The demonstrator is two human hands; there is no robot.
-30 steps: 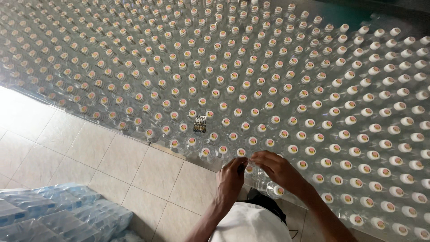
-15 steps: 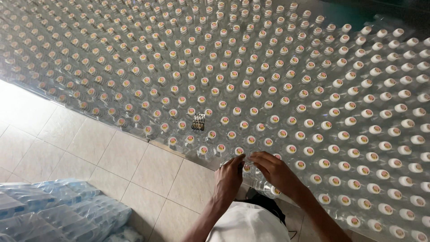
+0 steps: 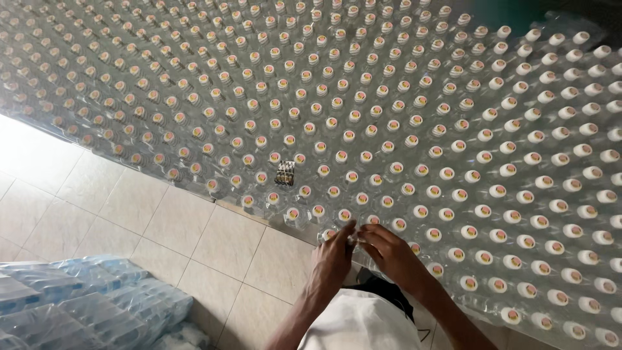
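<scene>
Shrink-wrapped bottle packs [image 3: 389,116] are filling the frame's upper right; bluish wrapped packs [image 3: 84,304] are sitting lower left; small label [image 3: 284,172] is lying centre.

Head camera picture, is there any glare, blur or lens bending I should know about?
Head view: bright light washes out the tiled floor at far left; sheen glints on the plastic film over the capped bottles; the bottle rows curve toward the edges, a wide-angle bend; far caps look soft, while the left hand and right hand at the near bottles are sharp; the wrapped bottle packs show mild glare.

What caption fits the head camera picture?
Two hands, left and right, meet at the edge of a capped bottle field.
</scene>
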